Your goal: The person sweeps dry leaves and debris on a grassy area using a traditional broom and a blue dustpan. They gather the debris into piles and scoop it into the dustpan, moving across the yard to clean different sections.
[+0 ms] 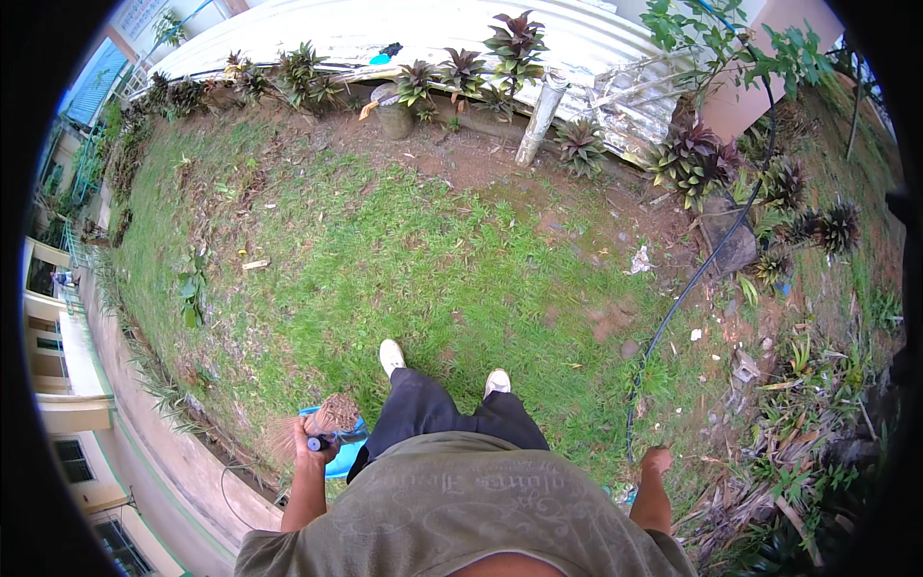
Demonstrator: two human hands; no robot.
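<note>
At the lower left, my left hand (313, 452) is closed around a dark handle with a blue end. Next to it are brown bristles like those of a broom (336, 413). Behind and below the hand shows a blue dustpan (344, 462), partly covered by the bristles and my hand; whether my fingers grip it too is hidden. On the other side, my right hand (657, 460) hangs low over the grass by the end of a dark hose (632, 409). Its fingers are small and mostly turned away, and nothing shows plainly in them.
I stand on a patchy lawn (433, 250). Leafy plants (519, 43), a post (541, 120) and a bucket-like container (393, 113) line white corrugated sheets ahead. Stones and dry leaves lie right, near a log (726, 236). A paved path (125, 375) runs left beside a building.
</note>
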